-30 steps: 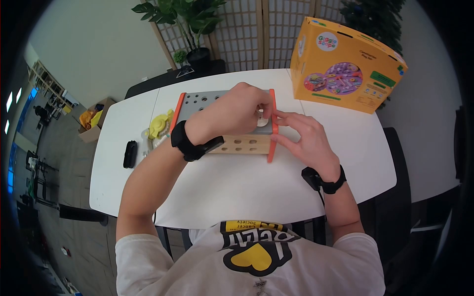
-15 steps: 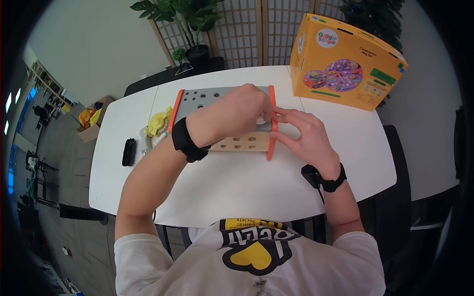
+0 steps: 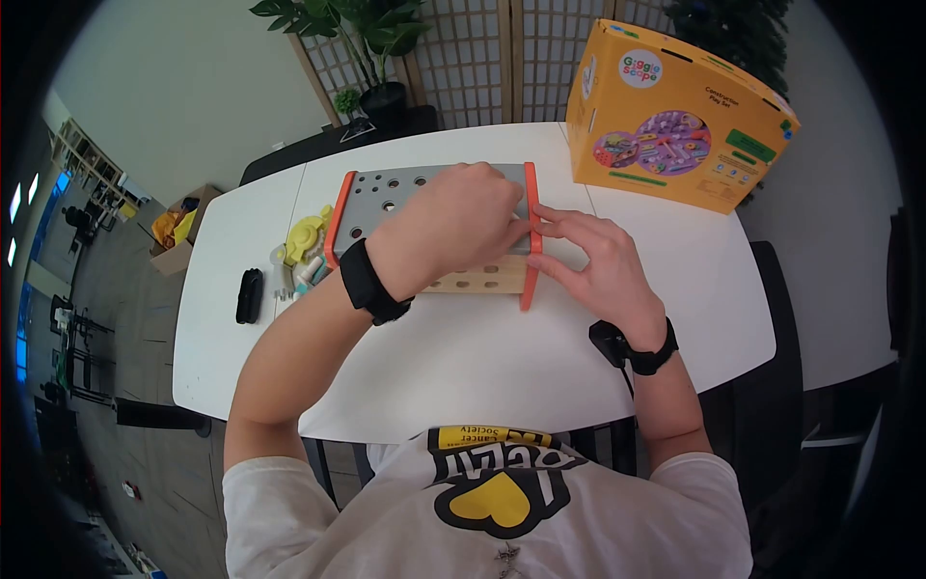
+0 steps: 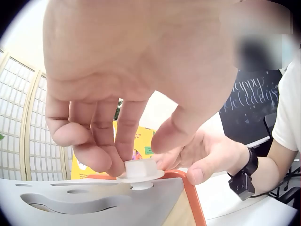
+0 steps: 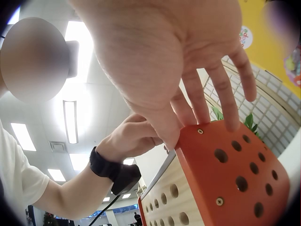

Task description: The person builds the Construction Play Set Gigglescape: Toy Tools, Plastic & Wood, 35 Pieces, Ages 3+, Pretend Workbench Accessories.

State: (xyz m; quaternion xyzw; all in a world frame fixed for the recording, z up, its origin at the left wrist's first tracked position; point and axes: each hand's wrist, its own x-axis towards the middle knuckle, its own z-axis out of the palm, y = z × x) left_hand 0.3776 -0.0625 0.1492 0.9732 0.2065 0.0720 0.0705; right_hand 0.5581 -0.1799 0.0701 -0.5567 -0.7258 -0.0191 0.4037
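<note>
A toy workbench (image 3: 371, 218) with a grey holed top, wooden front and orange sides stands before me. Curled fingers of my left hand (image 3: 455, 220) surround a white hex-headed bolt (image 4: 141, 167) at the top's right end. Its wide flange sits just above the grey surface, fingertips against one side and thumb close by the other. My right hand (image 3: 606, 265) rests against the right orange side panel (image 5: 207, 179), thumb at the front corner and mostly straight fingers along the upper edge. In the head view the left hand hides the bolt.
Left of the workbench lie a yellow toy piece (image 3: 305, 237) and several small parts. A black case-like object (image 3: 249, 296) is farther left on the white table (image 3: 463, 357). At the back right stands a big yellow play set box (image 3: 694, 125).
My left hand has turned slightly at the wrist, and its fingers have come down over the white piece that showed beneath them earlier. The right hand stays on the orange panel.
</note>
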